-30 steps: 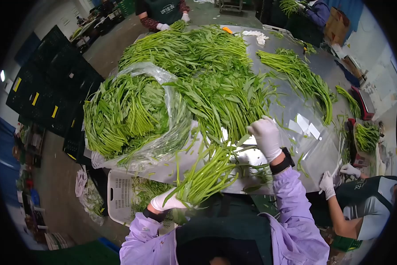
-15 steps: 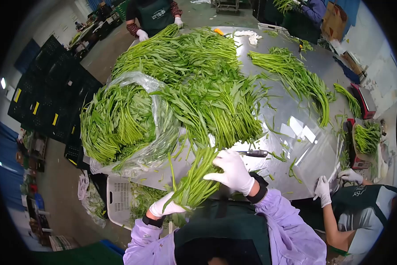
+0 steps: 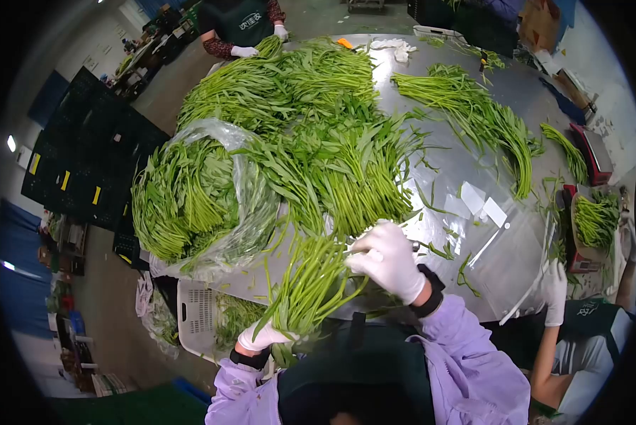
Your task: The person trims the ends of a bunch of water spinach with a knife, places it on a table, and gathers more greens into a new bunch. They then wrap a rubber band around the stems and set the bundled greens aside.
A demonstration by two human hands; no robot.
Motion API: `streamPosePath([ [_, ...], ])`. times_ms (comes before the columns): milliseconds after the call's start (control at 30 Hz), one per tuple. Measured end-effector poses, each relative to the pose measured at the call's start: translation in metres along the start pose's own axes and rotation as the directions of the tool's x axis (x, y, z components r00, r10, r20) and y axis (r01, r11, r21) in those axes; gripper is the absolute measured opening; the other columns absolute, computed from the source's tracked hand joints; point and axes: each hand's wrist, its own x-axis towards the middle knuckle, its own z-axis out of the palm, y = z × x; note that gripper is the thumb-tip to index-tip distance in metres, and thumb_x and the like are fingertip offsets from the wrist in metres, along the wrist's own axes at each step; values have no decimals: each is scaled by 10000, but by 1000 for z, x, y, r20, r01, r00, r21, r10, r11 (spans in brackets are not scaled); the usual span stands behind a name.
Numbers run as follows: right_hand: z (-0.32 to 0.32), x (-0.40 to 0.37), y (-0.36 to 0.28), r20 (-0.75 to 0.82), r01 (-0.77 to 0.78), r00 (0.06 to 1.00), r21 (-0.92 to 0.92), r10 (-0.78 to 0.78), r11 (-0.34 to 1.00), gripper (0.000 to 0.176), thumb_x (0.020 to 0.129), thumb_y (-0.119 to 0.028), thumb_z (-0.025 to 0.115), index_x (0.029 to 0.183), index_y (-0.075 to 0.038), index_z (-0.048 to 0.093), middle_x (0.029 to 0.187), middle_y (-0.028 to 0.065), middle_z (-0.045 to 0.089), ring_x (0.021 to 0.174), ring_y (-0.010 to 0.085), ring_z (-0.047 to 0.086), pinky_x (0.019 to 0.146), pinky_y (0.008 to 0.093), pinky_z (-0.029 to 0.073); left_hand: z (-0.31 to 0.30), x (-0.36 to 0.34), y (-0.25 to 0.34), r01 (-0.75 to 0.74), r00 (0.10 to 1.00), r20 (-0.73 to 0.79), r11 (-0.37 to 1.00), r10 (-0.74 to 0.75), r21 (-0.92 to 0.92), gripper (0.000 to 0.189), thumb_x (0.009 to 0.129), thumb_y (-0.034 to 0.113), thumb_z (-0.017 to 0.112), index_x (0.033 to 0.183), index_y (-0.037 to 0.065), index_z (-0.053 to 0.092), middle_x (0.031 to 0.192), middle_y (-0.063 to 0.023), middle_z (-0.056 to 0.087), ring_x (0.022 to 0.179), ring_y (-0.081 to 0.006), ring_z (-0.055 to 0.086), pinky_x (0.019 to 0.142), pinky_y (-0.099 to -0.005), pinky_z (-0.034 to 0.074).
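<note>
My left hand (image 3: 263,336), in a white glove, is closed around the lower part of a loose bunch of leafy green stems (image 3: 309,276). The stems fan upward over the table's near edge. My right hand (image 3: 389,261), also gloved, is beside the bunch's upper right side, with its fingers pinched together; what is between them is too small to tell. A dark object shows just right of that hand, mostly hidden by it. Beyond my hands lies a large pile of greens (image 3: 353,163). More greens fill a clear plastic bag (image 3: 251,205) at the left.
Another bundle of greens (image 3: 467,106) lies on the metal table (image 3: 431,170) at the right. A white crate (image 3: 196,312) stands below the near left edge. One co-worker (image 3: 251,21) is across the table; another's gloved hand (image 3: 555,290) is at the right edge.
My right hand has moved slightly right, off the bunch's stems, and its fingers have drawn together. The bunch has spread wider. The co-worker's hand at the right has shifted right.
</note>
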Motion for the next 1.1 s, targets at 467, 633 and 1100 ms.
streamPosePath([
  [467, -11, 5, 6, 16, 74, 997, 235, -80, 969, 87, 722, -111, 708, 708, -78, 629, 766, 52, 582, 730, 246, 549, 748, 368, 441, 9, -2, -6, -44, 999, 21, 952, 39, 304, 520, 762, 81, 735, 1239, 32, 532, 1132, -64, 626, 978, -148, 573, 868, -308, 468],
  [633, -8, -9, -1, 175, 233, 947, 200, -268, 952, 190, 716, -228, 738, 842, -95, 689, 891, 44, 605, 893, 252, 554, 790, 366, 433, 23, 0, 16, -53, 999, 22, 946, 49, 320, 494, 763, 117, 743, 1210, 26, 554, 1127, -72, 630, 974, -163, 573, 871, -316, 461],
  [1100, -13, -16, 10, 353, 134, 867, 514, -351, 848, 173, 799, -267, 664, 806, -94, 666, 752, 82, 622, 708, 281, 581, 657, 361, 454, -4, -4, -5, 72, 985, 134, 968, -107, 240, 717, 716, 111, 775, 1349, 56, 441, 1293, -81, 531, 1129, -192, 508, 965, -343, 408],
])
